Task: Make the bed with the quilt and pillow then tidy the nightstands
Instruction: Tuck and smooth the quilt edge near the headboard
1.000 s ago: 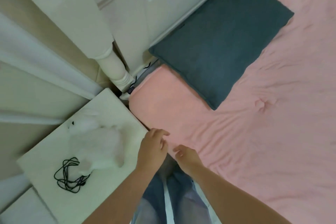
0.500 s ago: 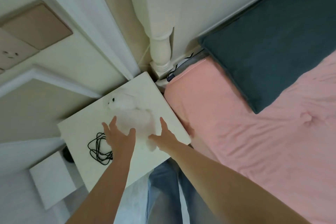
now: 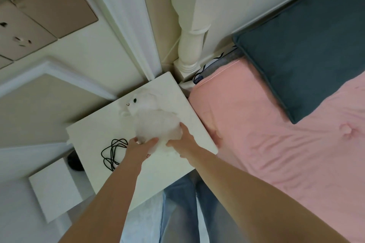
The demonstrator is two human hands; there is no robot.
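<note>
A white fluffy plush toy [image 3: 154, 120] with a black eye lies on the white nightstand [image 3: 94, 134] beside the bed. My left hand [image 3: 138, 149] grips the toy's near end, thumb and fingers curled round the fur. My right hand [image 3: 184, 141] cups the toy's right side, with the thumb under its near end. A coiled black cable [image 3: 111, 152] lies on the nightstand just left of my left hand. On the bed, the pink quilt [image 3: 276, 154] is spread out and a dark blue-grey pillow [image 3: 308, 49] lies at the head.
A white turned bedpost [image 3: 191, 45] and the headboard stand behind the nightstand's far corner. Wall sockets and switch plates [image 3: 23, 31] are at the upper left. A white box [image 3: 53, 189] and a dark round object [image 3: 74, 162] sit on the floor left of the nightstand.
My view swung left from the bed to the nightstand. Both hands moved from the bed's edge onto the plush toy and took hold of it.
</note>
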